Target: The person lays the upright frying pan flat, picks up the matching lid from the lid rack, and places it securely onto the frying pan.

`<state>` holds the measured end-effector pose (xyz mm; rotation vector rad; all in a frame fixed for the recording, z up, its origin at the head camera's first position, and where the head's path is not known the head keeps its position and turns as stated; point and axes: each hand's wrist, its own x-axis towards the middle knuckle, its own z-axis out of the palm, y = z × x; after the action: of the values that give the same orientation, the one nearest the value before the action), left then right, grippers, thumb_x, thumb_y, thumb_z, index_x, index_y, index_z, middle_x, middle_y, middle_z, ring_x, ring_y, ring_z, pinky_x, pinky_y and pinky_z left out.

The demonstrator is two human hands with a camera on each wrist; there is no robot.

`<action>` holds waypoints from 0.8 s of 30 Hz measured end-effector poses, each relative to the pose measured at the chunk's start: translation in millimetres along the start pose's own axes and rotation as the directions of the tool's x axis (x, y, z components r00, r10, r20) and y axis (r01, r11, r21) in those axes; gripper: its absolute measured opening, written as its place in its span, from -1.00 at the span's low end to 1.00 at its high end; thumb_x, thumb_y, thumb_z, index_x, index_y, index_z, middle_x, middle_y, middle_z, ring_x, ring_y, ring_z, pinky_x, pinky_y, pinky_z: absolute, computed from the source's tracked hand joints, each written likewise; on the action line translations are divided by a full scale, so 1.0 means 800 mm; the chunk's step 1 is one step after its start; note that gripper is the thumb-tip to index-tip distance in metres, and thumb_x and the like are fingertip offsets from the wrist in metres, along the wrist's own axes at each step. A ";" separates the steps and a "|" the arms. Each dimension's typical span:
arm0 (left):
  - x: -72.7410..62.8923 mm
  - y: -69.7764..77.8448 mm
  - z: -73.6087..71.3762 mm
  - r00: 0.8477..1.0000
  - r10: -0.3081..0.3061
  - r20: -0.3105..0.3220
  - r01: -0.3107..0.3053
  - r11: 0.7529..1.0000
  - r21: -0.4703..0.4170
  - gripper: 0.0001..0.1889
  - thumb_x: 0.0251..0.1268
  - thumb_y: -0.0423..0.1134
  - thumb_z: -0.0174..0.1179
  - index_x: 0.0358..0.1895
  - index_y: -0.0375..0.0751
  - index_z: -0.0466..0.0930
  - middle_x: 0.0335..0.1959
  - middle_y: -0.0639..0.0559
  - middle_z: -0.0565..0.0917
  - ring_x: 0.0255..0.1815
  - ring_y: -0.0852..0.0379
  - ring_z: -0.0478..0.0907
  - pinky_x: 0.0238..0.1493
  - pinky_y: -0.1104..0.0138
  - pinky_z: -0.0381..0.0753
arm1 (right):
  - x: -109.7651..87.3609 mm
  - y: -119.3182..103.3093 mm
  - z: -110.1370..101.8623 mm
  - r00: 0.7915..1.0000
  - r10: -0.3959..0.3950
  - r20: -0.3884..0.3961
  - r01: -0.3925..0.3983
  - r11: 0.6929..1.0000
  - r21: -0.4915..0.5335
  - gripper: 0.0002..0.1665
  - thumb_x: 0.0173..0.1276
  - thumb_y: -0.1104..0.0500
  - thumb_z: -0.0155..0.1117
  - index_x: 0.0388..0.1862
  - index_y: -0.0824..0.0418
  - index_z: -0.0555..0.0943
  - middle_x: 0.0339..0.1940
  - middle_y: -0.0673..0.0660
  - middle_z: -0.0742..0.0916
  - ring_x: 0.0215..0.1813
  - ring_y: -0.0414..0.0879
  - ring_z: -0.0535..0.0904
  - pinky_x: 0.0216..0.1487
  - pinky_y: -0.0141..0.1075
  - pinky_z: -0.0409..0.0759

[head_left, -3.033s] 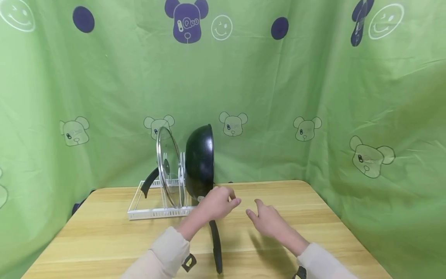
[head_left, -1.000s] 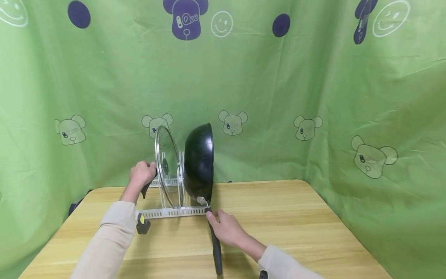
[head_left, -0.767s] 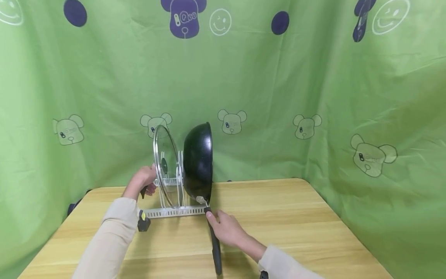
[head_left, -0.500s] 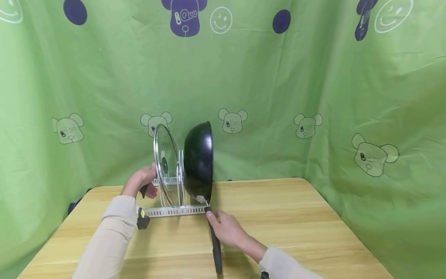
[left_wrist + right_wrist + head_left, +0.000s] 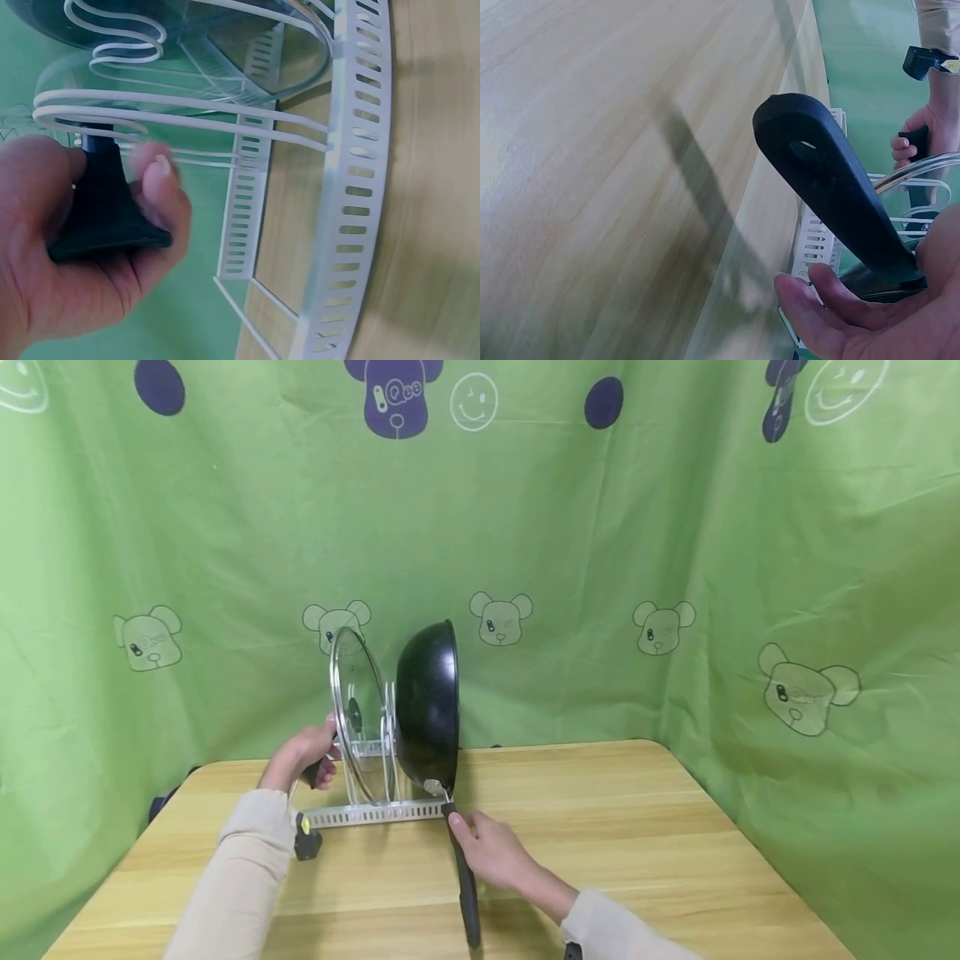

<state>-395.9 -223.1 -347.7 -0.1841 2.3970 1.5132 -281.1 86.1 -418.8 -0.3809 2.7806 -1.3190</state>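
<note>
A glass lid (image 5: 362, 672) with a steel rim stands on edge in a white dish rack (image 5: 367, 814). My left hand (image 5: 302, 753) grips its flared black handle (image 5: 105, 206); in the left wrist view the fingers curl round it. To the lid's right a black wok (image 5: 427, 710) stands upright on its side in the rack, its opening facing right. Its long black handle (image 5: 467, 893) points toward me. My right hand (image 5: 495, 856) holds that handle near the wok, thumb on top. In the right wrist view, the handle's free end (image 5: 799, 142) sticks out past the hand.
The rack stands toward the back left of a light wooden table (image 5: 600, 827). White wire dividers (image 5: 187, 109) rise between lid and wok. A green patterned curtain (image 5: 555, 527) encloses the back and sides.
Three seconds ago both hands were in the air before the wok. The left has moved to the lid's handle and wrapped round it; the right has taken the wok's handle. Lid and wok stay put.
</note>
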 end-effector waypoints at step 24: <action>0.006 -0.012 0.001 0.998 0.060 -0.028 -0.060 0.998 0.007 -0.38 0.60 0.32 -0.52 -0.52 -0.03 0.19 -0.72 0.22 0.17 -0.71 0.27 0.17 -0.60 0.40 0.38 | 0.005 -0.005 0.034 0.990 0.141 0.019 -0.133 0.869 0.477 -0.28 0.61 -0.34 -0.18 -0.09 0.32 0.48 -0.54 0.29 0.67 -0.69 0.01 0.64 -0.63 0.02 0.68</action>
<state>-397.5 -226.5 -357.7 -0.1339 2.4491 1.5395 -280.6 61.9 -432.6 -0.1406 2.3155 -1.8964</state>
